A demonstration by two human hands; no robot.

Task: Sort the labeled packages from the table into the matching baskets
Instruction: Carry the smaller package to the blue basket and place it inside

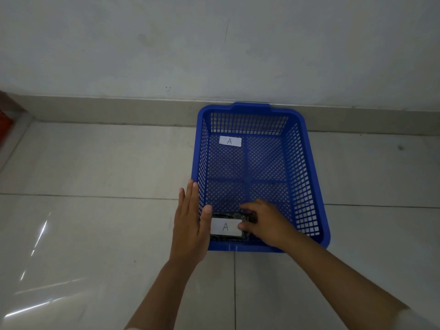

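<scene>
A blue mesh basket (309,177) stands on the tiled floor against the wall, with a white "A" label (230,141) on its bottom near the far left corner. A dark package with a white "A" label (225,226) lies in the basket's near left corner. My right hand (264,222) reaches over the near rim and grips the package's right end with thumb and fingers. My left hand (190,225) is flat with fingers straight, outside the basket's left wall, its thumb over the rim beside the package.
Glossy pale floor tiles (95,234) surround the basket. A grey skirting and wall (142,110) run behind it. Something red (4,120) shows at the far left edge.
</scene>
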